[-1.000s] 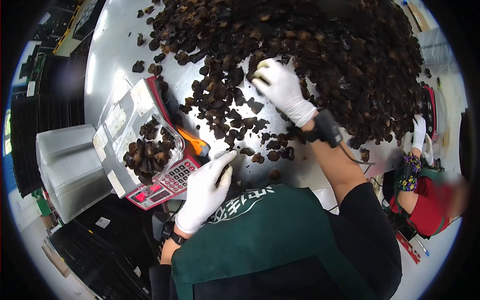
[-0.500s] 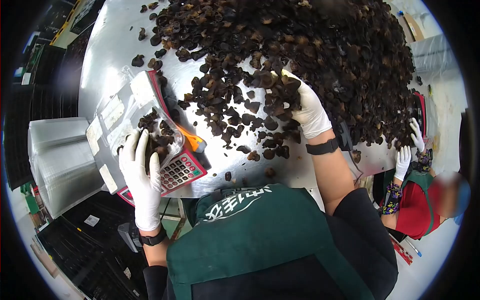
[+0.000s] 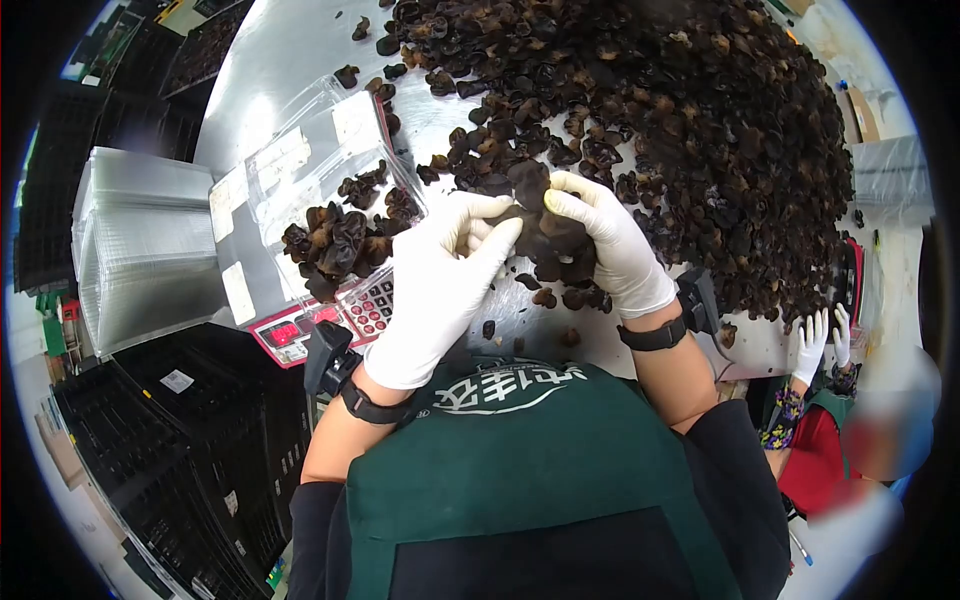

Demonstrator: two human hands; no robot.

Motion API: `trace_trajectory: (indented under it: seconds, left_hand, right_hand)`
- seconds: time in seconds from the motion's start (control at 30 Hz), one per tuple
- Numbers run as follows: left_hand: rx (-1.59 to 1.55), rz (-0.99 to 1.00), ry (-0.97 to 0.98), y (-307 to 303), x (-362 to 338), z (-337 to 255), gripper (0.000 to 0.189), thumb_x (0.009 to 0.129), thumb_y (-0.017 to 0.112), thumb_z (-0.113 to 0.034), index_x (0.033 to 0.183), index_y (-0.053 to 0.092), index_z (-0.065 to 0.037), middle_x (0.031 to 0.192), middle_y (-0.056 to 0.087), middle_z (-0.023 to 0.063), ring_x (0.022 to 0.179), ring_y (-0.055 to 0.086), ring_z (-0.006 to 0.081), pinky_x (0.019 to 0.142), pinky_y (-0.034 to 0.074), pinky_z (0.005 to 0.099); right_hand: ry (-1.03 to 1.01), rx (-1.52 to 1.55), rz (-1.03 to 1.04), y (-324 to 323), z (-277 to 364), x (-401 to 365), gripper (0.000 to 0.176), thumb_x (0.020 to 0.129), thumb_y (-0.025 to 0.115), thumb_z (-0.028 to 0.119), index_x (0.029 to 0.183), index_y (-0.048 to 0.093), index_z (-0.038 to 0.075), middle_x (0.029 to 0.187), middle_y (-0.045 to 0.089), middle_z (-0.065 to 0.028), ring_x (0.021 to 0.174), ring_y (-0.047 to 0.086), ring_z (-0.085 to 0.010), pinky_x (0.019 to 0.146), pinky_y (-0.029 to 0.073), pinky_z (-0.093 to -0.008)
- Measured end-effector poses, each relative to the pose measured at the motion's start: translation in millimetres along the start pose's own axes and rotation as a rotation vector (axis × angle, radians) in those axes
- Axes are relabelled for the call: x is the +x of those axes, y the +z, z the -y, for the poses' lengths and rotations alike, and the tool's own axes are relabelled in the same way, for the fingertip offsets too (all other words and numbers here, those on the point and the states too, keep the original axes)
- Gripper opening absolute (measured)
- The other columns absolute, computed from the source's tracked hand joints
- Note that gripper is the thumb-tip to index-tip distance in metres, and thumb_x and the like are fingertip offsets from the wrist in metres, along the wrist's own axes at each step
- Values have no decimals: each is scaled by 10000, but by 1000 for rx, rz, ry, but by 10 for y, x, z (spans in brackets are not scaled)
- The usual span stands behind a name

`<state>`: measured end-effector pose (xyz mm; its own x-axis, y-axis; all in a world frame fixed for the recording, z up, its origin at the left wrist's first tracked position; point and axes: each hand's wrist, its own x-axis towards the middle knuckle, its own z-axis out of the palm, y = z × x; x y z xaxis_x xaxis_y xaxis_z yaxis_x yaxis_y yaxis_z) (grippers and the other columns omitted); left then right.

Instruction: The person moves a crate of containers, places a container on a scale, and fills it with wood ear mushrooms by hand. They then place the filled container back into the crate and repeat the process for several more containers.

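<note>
Both my hands wear white gloves and meet over the table. My right hand (image 3: 618, 245) is closed round a small bunch of dark wood ear mushrooms (image 3: 550, 235). At the bunch's left side, my left hand (image 3: 450, 275) pinches a wood ear between thumb and fingers; the exact grip is partly hidden. Left of my left hand, a red-framed digital scale (image 3: 370, 305) carries a clear plastic tray (image 3: 408, 175) with wood ears (image 3: 340, 245) in it. A large heap of wood ears (image 3: 700, 130) spreads beyond my hands, with loose pieces nearer me.
A stack of clear plastic trays (image 3: 145, 250) stands left of the scale. Black crates (image 3: 190, 430) are at the lower left. On the right, a co-worker's gloved hands (image 3: 815, 345) rest near the heap, beside another red scale (image 3: 853, 265). The metal tabletop (image 3: 245, 100) shows at upper left.
My left hand has left the tray on the scale and moved right to the bunch in my right hand. Wood ears now lie in the tray, uncovered by the hand. The view has shifted slightly.
</note>
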<state>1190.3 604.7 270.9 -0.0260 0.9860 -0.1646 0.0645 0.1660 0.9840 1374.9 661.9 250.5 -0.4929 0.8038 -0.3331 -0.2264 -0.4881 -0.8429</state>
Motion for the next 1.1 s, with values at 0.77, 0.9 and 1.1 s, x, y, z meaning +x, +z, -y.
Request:
trace_trajectory:
  seconds: [0.77,0.9,1.1]
  left_hand:
    - [-212,-493,107,-906,-445,-107,217,1023,586,-164,1157,662,-10,851,702,89,691,673,109,655,541,233]
    - [-83,-589,143,-938,-441,-40,218,1011,610,-184,1130,662,-9,836,697,81,670,651,101,639,526,231]
    - [-164,-613,15,-1007,-389,31,186,961,679,-143,1097,655,-18,836,651,33,707,631,81,639,497,210]
  right_hand:
    - [-383,-451,421,1123,86,822,231,930,665,178,1059,678,-13,989,682,-33,899,599,-97,844,496,-271]
    - [-351,-452,473,1226,15,918,241,930,668,183,1073,682,-10,1022,682,-39,926,602,-115,871,489,-282]
    - [-357,-508,441,1281,-50,1007,248,925,673,180,1093,688,-2,1034,689,-51,984,600,-125,917,477,-300]
